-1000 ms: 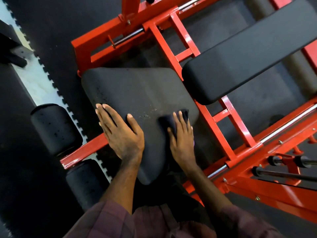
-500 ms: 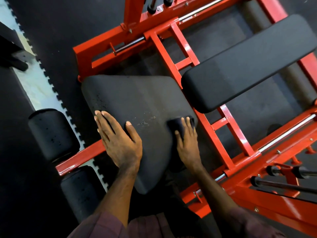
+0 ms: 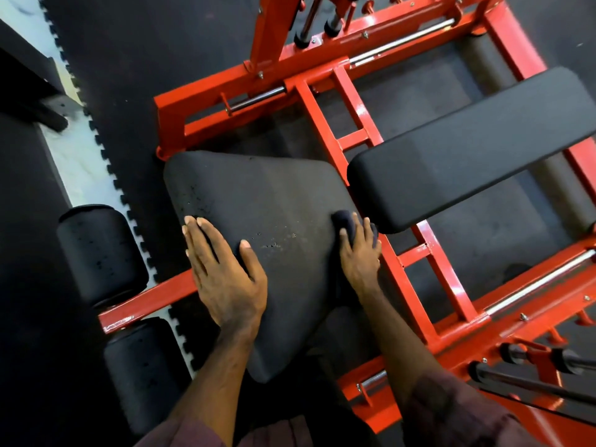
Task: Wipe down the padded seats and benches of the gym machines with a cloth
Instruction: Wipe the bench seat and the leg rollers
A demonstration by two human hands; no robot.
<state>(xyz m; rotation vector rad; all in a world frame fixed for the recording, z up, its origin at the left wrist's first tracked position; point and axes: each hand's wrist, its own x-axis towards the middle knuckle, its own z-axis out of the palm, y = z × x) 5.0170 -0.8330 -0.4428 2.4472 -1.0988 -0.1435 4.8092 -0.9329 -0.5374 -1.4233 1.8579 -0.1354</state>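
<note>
A black padded seat (image 3: 258, 201) on a red machine fills the middle of the view, with small scuffs and pits in its surface. My left hand (image 3: 225, 272) rests flat on the seat's left side, fingers straight. Along the seat's right edge, my right hand (image 3: 359, 253) presses a dark cloth (image 3: 343, 221) onto the pad with straight fingers; most of the cloth is hidden under the hand. A long black backrest pad (image 3: 467, 146) lies just right of the seat.
The red steel frame (image 3: 419, 285) runs under and around both pads, with chrome rods (image 3: 403, 40) at the back and right. Two black foam rollers (image 3: 100, 253) sit at the left on a red bar. Black rubber floor mats lie all around.
My right hand has slid the cloth rightward across the seat, from its middle to its right edge near the backrest. My left hand has stayed flat in the same spot.
</note>
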